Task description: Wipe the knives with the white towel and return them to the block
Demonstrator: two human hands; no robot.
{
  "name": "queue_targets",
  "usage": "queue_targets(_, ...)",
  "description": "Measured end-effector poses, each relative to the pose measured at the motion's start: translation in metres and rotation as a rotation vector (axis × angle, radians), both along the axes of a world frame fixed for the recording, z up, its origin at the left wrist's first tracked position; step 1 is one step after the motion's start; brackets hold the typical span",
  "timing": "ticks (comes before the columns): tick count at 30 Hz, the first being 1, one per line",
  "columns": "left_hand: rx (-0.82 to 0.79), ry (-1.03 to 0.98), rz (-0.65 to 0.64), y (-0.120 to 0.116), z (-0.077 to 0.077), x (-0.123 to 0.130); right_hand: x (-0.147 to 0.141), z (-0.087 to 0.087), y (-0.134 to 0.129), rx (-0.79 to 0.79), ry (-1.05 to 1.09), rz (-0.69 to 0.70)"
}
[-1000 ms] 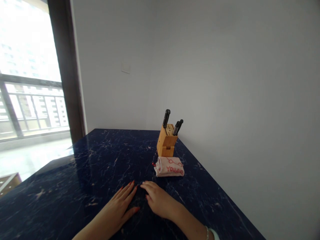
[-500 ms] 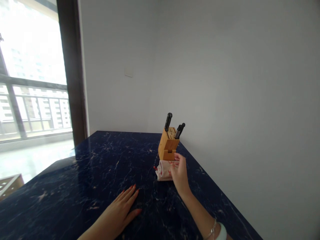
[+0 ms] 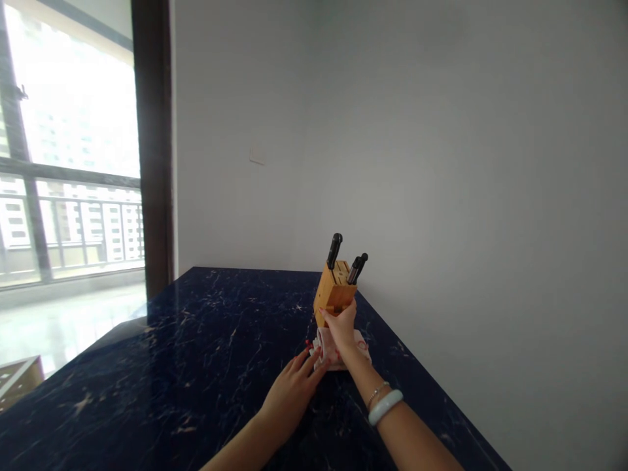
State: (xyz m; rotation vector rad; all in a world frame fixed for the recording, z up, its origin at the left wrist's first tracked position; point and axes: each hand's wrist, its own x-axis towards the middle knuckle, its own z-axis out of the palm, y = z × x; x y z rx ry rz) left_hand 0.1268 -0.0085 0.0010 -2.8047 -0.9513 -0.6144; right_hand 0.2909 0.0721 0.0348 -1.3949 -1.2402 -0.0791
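Note:
A wooden knife block point(image 3: 324, 288) stands on the dark marbled table. Black-handled knives point(image 3: 334, 251) stick up from its slots. My right hand point(image 3: 342, 327) is wrapped round the lower front of the block, thumb on the left, its other fingers mostly hidden on the right. Just in front of the block lies a folded pink-and-white cloth point(image 3: 364, 348) with red markings, partly covered by my right wrist. My left hand point(image 3: 294, 386) is open, palm down, with its fingertips at the cloth's left edge. Small red bits point(image 3: 308, 343) show beside that edge.
The dark blue marbled tabletop point(image 3: 220, 347) has its right edge close along a grey wall point(image 3: 466, 196). On the left are a window point(image 3: 78, 131) and a dark frame point(image 3: 154, 150). A light-coloured crate-like object point(image 3: 22, 379) sits low at the far left.
My right hand has gone forward from above the cloth onto the knife block. My left hand has slid right and forward to the cloth. The view has shifted slightly.

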Motion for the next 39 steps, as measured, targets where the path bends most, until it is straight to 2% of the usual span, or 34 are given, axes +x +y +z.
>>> queue_targets(3,0.075,0.010,-0.025,0.015,0.003,0.021,-0.004,0.001,0.002,0.002,0.125,-0.111)
queue_targets(7,0.127,0.011,-0.079,0.023,0.005,0.037,-0.009,0.003,0.003,-0.007,0.159,-0.159)
queue_targets(13,0.158,0.019,-0.053,0.022,0.007,0.028,-0.020,0.006,0.003,-0.033,0.148,-0.160)
queue_targets(17,0.102,0.033,-0.027,0.022,0.011,0.002,-0.038,0.007,0.005,-0.056,0.142,-0.136)
queue_targets(22,0.001,0.039,0.077,0.022,0.014,-0.043,-0.070,0.010,0.003,-0.091,0.133,-0.090)
queue_targets(28,-0.120,0.032,0.109,0.018,0.031,-0.100,-0.118,0.013,-0.002,-0.245,0.073,-0.109)
queue_targets(32,-0.184,0.031,0.145,0.017,0.040,-0.135,-0.150,0.013,-0.001,-0.275,0.032,-0.109)
queue_targets(39,-0.227,-0.047,0.228,0.012,0.037,-0.191,-0.198,0.017,-0.003,-0.299,0.016,-0.046)
